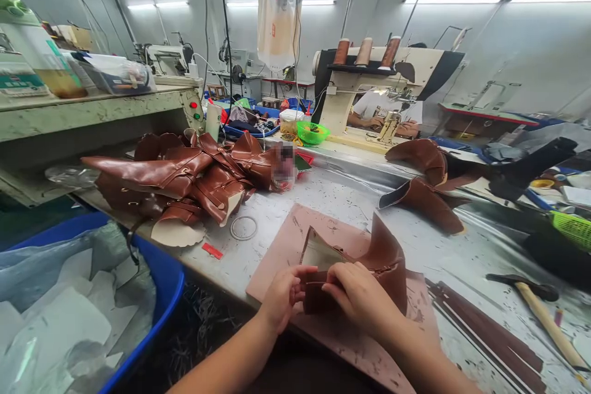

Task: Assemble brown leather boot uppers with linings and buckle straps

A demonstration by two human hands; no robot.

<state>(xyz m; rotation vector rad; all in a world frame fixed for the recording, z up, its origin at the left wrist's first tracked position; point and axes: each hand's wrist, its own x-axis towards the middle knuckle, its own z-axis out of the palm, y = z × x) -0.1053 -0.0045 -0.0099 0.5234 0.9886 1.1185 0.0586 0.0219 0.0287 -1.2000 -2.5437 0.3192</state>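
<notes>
Leather of a brown boot upper [390,258] is being pinched at its near edge between the thumb and fingers of the right hand [355,292], probably so that the narrow band [316,286] is being kept steady. The left hand [281,295] is being held half-curled at the band's left end; whether it is gripping there cannot be told. The upper is being supported by a pink board [286,246] on the counter [221,265], perhaps because the surface is being protected. Its upright part is lying just beyond the right hand.
</notes>
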